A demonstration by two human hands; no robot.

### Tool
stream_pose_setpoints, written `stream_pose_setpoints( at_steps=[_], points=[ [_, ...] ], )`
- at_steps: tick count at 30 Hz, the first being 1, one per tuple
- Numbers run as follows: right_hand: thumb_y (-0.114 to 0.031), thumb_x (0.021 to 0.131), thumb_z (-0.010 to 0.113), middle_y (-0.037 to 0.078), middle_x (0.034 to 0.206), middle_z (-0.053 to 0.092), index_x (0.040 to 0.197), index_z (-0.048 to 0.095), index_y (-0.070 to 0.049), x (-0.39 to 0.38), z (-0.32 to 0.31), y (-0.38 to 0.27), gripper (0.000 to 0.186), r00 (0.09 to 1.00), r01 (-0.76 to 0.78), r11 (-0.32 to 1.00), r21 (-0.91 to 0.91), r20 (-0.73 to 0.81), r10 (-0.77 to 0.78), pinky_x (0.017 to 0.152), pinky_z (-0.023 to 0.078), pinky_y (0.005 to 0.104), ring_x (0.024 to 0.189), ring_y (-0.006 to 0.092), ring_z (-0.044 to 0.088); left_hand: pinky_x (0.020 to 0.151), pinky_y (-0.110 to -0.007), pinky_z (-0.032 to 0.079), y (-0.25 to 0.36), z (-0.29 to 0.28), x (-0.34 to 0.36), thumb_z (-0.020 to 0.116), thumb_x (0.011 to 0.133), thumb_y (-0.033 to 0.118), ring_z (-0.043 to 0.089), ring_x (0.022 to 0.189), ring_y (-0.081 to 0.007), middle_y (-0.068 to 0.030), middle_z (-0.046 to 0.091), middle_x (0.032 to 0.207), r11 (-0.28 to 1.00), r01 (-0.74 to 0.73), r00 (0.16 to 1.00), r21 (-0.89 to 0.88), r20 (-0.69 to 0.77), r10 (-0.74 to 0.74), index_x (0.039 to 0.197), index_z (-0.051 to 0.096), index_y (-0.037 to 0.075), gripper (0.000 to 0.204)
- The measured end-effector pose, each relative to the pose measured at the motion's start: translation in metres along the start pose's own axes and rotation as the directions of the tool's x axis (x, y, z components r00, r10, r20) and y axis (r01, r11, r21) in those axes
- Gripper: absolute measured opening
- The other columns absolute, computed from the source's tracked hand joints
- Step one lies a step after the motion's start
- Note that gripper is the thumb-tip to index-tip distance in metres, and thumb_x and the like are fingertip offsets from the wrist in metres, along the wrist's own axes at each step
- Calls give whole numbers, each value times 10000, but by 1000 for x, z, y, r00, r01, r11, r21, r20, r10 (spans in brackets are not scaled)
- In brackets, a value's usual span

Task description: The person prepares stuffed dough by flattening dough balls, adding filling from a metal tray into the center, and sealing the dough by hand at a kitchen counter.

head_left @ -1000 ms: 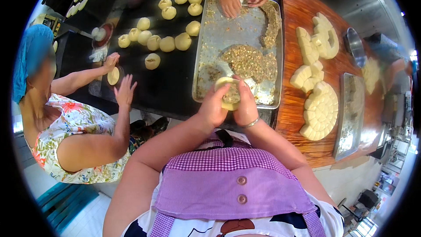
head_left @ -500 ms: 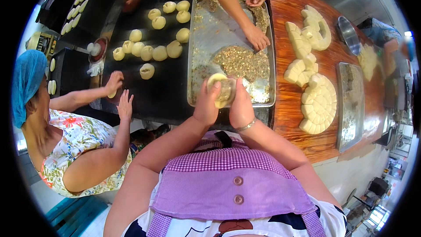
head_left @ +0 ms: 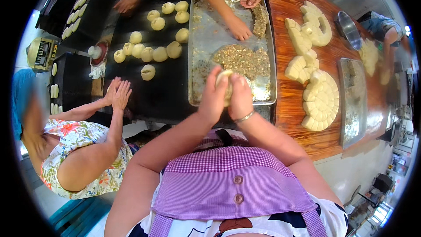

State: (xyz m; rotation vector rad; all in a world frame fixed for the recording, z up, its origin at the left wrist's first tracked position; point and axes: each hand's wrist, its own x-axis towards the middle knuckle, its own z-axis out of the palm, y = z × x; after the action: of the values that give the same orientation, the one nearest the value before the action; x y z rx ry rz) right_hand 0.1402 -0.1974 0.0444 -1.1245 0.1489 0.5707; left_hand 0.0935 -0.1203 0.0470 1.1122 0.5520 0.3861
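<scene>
Over the near edge of the metal tray (head_left: 193, 79), a piece of pale dough (head_left: 227, 88) is held between both my hands. My left hand (head_left: 212, 96) curls round its left side, fingers pointing up. My right hand (head_left: 241, 96) presses on the other side with its fingers bent over the top, hiding much of the dough. Just beyond them in the tray lies a mound of chopped, nutty brown filling (head_left: 241, 59). A strip of the same filling (head_left: 260, 21) runs along the tray's far right side.
Several filled dough balls (head_left: 148, 72) sit on the black tabletop (head_left: 171, 87) to the left. Cut dough pieces (head_left: 321, 101), a steel bowl (head_left: 349, 30) and another tray (head_left: 353, 105) are on the wooden table at right. Co-workers' hands are at left (head_left: 117, 93), across (head_left: 239, 28) and far left (head_left: 127, 2).
My hands have closed in round the dough, covering more of it. The hand across has drawn back from the filling mound. The co-worker at left has brought both hands together.
</scene>
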Motion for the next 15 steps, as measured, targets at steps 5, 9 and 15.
stream_pose_setpoints(
  at_steps=[5,9,15],
  points=[
    [-434,1032,440,134,1225,535,1172,510,-16,-14,11,-20,446,980,106,989,-105,180,-86,1029,376,324,1167,164,482,1045,-368,435,18,-8,2,407,1061,323,541,1199,-219,-97,541,1319,871,200,977,-449,153,-146,1439,366,44,472],
    [-348,1021,476,101,1251,560,1287,497,4,2,-13,-13,442,914,354,916,-188,280,-295,982,441,322,1150,151,522,1004,-337,460,25,3,-15,532,1005,195,555,1170,-196,-97,553,1285,912,152,977,-380,199,-80,1396,422,27,440],
    [-229,980,571,103,1132,629,1216,579,8,-13,0,-7,335,966,192,960,-204,215,-147,906,485,279,1019,155,596,968,-294,460,13,12,-25,488,988,112,556,1124,-156,-98,573,1251,988,-99,995,120,2,100,1315,507,-2,347]
  ],
)
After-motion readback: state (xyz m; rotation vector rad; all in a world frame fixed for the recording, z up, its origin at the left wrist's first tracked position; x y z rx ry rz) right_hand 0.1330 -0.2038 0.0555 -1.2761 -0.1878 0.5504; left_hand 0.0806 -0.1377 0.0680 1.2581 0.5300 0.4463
